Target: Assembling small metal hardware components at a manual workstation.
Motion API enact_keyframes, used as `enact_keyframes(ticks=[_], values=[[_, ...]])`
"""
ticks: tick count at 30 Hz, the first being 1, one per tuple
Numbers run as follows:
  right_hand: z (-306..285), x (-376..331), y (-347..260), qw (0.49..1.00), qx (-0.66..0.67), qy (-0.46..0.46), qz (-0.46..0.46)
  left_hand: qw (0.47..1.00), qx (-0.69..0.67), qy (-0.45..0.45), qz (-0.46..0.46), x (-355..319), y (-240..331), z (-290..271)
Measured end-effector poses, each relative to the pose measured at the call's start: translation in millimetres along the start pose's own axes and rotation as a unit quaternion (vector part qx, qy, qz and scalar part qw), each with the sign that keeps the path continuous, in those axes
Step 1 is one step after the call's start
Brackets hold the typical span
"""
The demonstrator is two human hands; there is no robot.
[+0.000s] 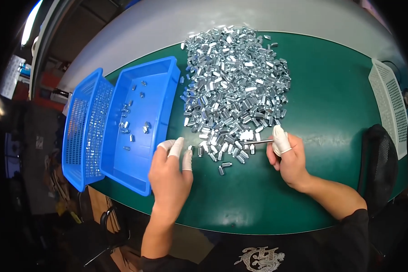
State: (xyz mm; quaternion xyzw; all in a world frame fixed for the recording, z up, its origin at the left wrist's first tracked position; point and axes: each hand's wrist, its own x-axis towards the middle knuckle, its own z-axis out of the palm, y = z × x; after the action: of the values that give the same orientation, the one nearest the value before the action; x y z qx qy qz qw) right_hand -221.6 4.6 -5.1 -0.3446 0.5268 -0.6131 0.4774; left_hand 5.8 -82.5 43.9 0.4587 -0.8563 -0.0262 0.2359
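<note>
A big heap of shiny hexagonal metal standoffs (235, 77) lies on the green table mat, thinning out toward me. My right hand (291, 156), with white finger cots on it, pinches a thin dark metal rod (261, 142). The rod points left over the heap's near edge; whether its tip touches a standoff, I cannot tell. Left of the heap's near end is my left hand (170, 174), also in finger cots, fingers and thumb apart. A small metal piece shows by its thumb tip, apparently not gripped. Beside that hand, a shallow blue tray (143, 115) holds several loose standoffs.
A blue perforated basket (82, 131) stands against the tray's left side, with metal pieces visible through its mesh. At the far right is a white perforated basket (390, 99), near a black mesh chair back (380, 167). The green mat (324, 95) has a curved outer edge.
</note>
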Motion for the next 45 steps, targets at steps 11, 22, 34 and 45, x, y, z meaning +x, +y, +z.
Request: enact_keyframes(ticks=[11,22,34,45], values=[[2,-1,8,0.999,-0.017,-0.009,-0.027,0.970,-0.221,-0.037,-0.093,19,23,5],[0,-2,6,0.999,-0.021,-0.031,-0.007,0.812,-0.564,0.008,-0.149,5,55,47],[1,0,-2,0.998,0.026,-0.017,0.048,0.776,-0.596,-0.090,-0.187,-2,46,53],[9,-10,2,0.994,-0.047,-0.091,0.033,0.781,-0.588,-0.158,-0.140,-19,55,60]])
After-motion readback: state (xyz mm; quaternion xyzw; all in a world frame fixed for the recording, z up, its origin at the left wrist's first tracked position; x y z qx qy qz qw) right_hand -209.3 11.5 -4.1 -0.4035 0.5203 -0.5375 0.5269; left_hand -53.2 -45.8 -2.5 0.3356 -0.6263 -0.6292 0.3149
